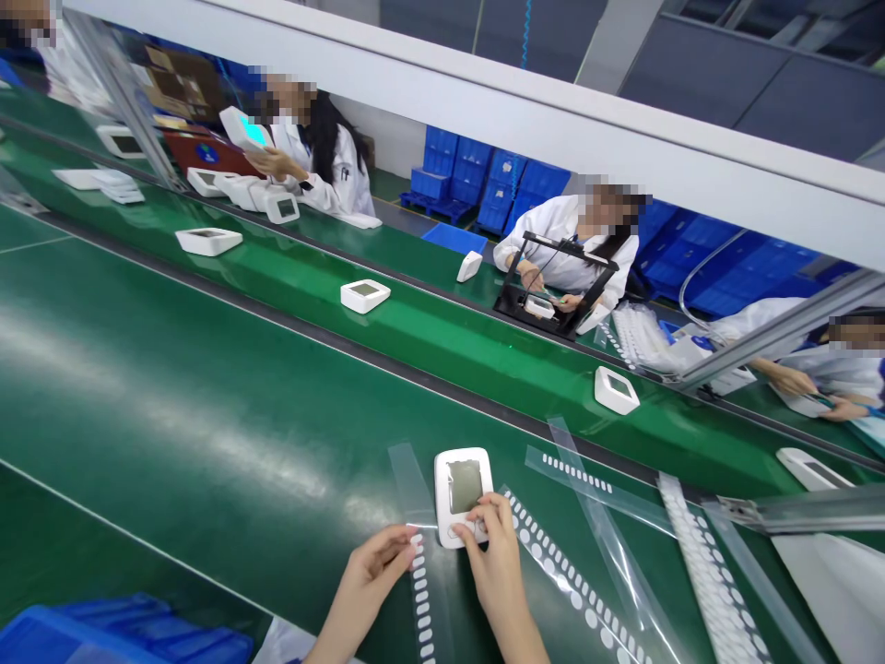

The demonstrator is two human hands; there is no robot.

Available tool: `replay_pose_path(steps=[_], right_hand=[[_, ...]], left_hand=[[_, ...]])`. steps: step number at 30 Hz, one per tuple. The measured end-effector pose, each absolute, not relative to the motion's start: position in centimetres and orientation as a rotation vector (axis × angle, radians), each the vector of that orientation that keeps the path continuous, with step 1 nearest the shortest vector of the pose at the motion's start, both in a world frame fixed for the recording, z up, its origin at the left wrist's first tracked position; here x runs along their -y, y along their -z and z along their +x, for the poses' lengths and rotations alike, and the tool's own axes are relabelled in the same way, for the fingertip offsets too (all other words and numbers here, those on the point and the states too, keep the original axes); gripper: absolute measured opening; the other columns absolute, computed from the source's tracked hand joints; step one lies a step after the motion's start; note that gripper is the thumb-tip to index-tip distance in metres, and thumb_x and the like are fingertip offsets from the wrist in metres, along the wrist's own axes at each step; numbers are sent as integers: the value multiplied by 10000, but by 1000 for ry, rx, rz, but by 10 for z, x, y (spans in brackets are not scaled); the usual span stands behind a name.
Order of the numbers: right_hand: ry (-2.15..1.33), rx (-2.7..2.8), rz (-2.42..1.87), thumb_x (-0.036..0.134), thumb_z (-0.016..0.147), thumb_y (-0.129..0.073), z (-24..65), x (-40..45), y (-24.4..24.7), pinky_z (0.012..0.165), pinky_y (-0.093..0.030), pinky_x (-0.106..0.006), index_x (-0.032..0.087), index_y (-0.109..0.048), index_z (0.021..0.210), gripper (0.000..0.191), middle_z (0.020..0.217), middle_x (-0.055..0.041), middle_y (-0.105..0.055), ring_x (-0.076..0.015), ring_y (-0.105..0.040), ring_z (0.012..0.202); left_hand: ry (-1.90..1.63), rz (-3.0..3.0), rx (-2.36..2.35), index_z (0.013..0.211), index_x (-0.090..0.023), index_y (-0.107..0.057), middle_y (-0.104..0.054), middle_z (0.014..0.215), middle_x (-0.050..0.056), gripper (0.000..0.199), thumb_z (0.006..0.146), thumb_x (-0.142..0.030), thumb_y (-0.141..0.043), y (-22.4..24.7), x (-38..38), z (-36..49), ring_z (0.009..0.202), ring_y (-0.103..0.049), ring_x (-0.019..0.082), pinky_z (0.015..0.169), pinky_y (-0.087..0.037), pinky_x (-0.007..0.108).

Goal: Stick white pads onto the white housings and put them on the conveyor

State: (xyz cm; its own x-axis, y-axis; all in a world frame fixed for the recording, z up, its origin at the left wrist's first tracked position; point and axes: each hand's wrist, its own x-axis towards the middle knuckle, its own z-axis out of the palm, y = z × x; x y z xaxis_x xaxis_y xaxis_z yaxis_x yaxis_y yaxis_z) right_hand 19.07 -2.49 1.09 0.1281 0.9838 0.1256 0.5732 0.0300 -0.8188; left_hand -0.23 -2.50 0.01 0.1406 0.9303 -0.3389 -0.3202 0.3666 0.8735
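Observation:
A white monitor with a grey screen (465,486), shaped like a blood pressure monitor, lies face up on the green work surface. My right hand (499,553) rests on its lower face, thumb and fingertips apart near the round buttons; no object shows between them. Left of the monitor, my left hand (377,572) pinches the edge of a clear strip of small white stickers (421,609). To the right of my right hand lies another sticker strip (577,595), with oval and round white pieces.
Several clear strips (622,539) and a stack of sticker sheets (712,572) lie at the right. Beyond the dark rail, white monitors (365,295) sit on the green belt (429,341). Co-workers in white coats (567,226) handle devices opposite. A blue bin (124,632) stands at lower left.

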Motion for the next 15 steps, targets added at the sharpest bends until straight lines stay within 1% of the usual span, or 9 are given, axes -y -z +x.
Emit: replay_pose_path(steps=[3, 5, 7, 11, 15], right_hand=[[-766, 1519, -1570, 243, 889, -571, 186, 30, -20, 802, -437, -262, 199, -611, 864, 65, 1068, -67, -505, -193, -553, 986], [-828, 1505, -1505, 232, 894, -573, 179, 35, -25, 829, -439, -257, 205, -642, 833, 96, 1076, -61, -515, -183, -564, 986], [-849, 1500, -1445, 211, 878, -602, 171, 39, -28, 855, -438, -260, 211, -672, 794, 110, 1084, -55, -520, -168, -582, 942], [-792, 1467, -1383, 173, 862, -615, 159, 42, -25, 822, -460, -264, 216, -699, 794, 117, 1047, -54, -534, -154, -594, 859], [-739, 1452, -1393, 162, 878, -580, 152, 47, -21, 809, -470, -251, 212, -680, 792, 140, 975, -48, -540, -164, -591, 907]], left_hand=[[-1000, 683, -998, 859, -213, -763, -760, 825, 50, 352, 582, -403, -866, -2, 25, 5, 840, -694, 220, 738, -561, 235], [-983, 679, -994, 884, -213, -764, -764, 844, 56, 350, 594, -379, -865, -7, 26, 8, 849, -697, 216, 756, -556, 234], [-979, 686, -994, 911, -211, -762, -767, 858, 64, 347, 618, -373, -853, -12, 28, 10, 855, -700, 219, 760, -557, 237], [-1024, 700, -995, 886, -216, -766, -771, 858, 63, 312, 629, -374, -845, -13, 32, 13, 856, -708, 222, 767, -561, 232], [-1081, 758, -1041, 879, -212, -771, -772, 839, 58, 279, 656, -371, -824, -5, 37, 17, 836, -716, 211, 788, -557, 216]])
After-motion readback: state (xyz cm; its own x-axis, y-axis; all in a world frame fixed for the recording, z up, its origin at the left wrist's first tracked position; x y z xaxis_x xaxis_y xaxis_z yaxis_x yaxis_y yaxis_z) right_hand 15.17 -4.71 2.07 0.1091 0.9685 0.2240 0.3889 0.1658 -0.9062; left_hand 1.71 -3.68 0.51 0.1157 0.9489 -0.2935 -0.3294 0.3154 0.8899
